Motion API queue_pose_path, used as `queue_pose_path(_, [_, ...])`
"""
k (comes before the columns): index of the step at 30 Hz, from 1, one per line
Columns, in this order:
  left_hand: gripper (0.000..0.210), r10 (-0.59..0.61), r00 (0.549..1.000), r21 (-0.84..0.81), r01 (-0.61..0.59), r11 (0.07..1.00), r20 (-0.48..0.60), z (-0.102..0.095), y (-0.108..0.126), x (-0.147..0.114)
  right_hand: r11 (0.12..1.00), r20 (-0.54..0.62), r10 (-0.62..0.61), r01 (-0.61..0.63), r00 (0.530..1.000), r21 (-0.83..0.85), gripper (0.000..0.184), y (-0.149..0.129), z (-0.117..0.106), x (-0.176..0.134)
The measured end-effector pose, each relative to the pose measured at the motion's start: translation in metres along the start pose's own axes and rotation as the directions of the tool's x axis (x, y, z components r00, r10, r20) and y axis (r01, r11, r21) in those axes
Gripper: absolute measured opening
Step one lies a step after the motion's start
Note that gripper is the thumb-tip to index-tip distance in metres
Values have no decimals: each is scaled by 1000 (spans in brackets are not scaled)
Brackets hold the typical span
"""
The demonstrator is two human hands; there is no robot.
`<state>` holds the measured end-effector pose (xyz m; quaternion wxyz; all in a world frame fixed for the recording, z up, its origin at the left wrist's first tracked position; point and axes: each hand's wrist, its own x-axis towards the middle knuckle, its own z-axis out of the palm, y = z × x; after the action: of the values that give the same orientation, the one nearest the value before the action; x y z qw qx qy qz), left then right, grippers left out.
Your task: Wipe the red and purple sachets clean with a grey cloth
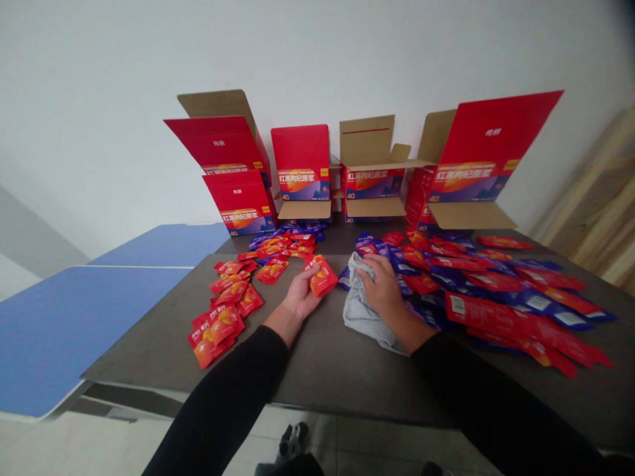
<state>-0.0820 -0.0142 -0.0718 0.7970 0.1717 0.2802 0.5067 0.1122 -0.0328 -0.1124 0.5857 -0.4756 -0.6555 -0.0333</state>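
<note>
My left hand point(301, 294) is closed on a red sachet point(323, 276) with orange fruit printed on it, held above the dark table. In my right hand point(383, 285) is a bunched grey cloth point(364, 314), its lower end draping onto the tabletop. Left of my left hand, more red sachets point(225, 322) lie in a loose overlapping row. Behind them is a pile of mixed red and purple sachets point(278, 248). A larger heap of red and purple sachets point(496, 281) spreads to the right of my right hand.
Along the wall stand several red and purple cartons, among them a left carton point(241, 205), two middle cartons point(303, 178) point(374, 182) and a right carton point(466, 182), some with flaps raised. A blue table point(114, 311) adjoins the dark table point(317, 377) at left. Wooden boards point(600, 205) lean at right.
</note>
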Motion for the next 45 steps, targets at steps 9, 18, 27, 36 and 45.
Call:
queue_pose_path(9, [29,-164,979,35,161,986,117,-5,-1,0,979,143,-202,202,969,12,31,-20,-8,-8])
queue_pose_path(18, [36,-242,933,109,220,969,265,-1,-6,-6,823,479,-549,543,685,167,29,-33,-9,-12])
queue_pose_path(27, [46,-78,936,237,-6,971,343,-5,-16,-4,808,455,-583,539,673,238,32,-17,1,-10])
queue_pose_path(36, [46,-243,909,271,153,950,339,-9,-9,-9,903,385,-423,417,820,102,32,-4,-7,-4])
queue_pose_path(45, [49,-425,834,394,280,876,352,-14,-2,-11,955,267,-282,296,922,-15,37,-1,-11,2])
